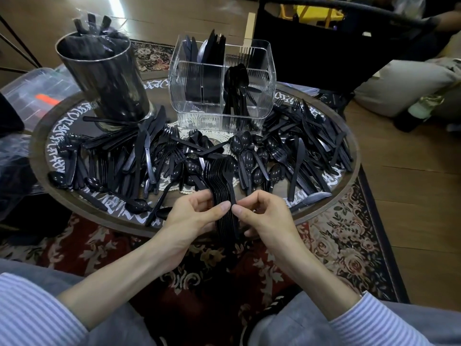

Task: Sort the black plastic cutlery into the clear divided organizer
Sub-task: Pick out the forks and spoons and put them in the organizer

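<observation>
Right, fork stack [223,191]: a nested bundle of black forks held over the near rim of the round tray table [349,181], long axis running near-to-far, tines pointing away toward the clear organizer [222,86], handles pointing back at the person. Left hand [193,216] wraps the stack from its left, fingers curled round the handles, thumb pressed on top. Right hand [262,216] pinches the stack's right edge, thumb tip meeting the left thumb, other fingers curled; looks like squaring the bundle, judged only. Organizer sits straight ahead of the stack, on the far side of the loose cutlery pile [287,156], so the carry likely goes forward along the stack's own axis, then tips upright. Both hands about equally near the organizer; left has the fuller grip. Organizer compartments: knives [212,51] standing in the back left section, spoons [237,88] in the front right, front left looks empty, back right shows what may be fork tines, hard to tell through the ribbed wall. Left of the organizer, a dark cylindrical container [104,78] with bagged cutlery sticking out. Most cutlery is unsorted on the tray, so task early-to-middle. Risk: nested stack may fan out when one hand lets go.
</observation>
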